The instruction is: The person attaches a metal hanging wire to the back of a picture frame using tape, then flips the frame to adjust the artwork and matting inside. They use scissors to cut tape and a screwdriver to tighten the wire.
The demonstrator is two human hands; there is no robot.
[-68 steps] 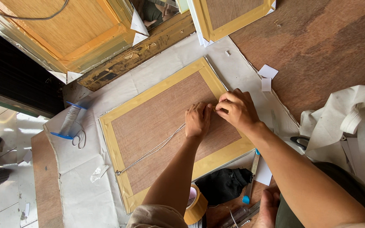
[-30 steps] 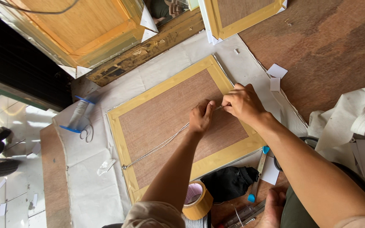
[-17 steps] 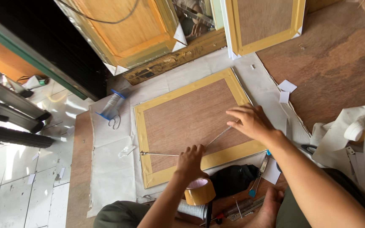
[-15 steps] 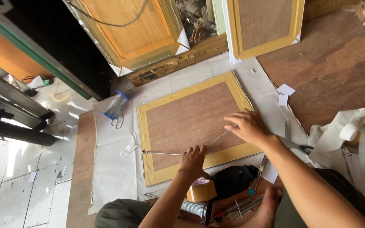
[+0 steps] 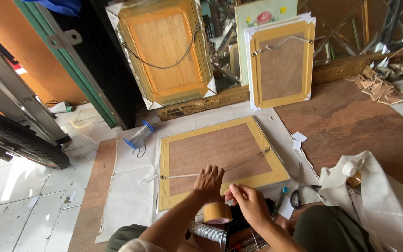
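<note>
Both hands sat at the near edge of the frame back (image 5: 220,158): your left hand (image 5: 209,181) lay spread on the hanging cord (image 5: 220,169), your right hand (image 5: 248,201) pinched narrow. Slack could let the cord slip. A tan tape roll (image 5: 217,213) stood below; a blue-capped spool (image 5: 138,136) lay left.

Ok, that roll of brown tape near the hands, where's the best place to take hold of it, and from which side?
Grip the roll of brown tape across its outer rim, coming down from above. It appears to lie flat, open core facing up, just below the left hand and beside the right hand. Alternatively, hook fingers into the core. Its near side is crowded by a grey wire spool, so approach from above, not from the side.
</note>
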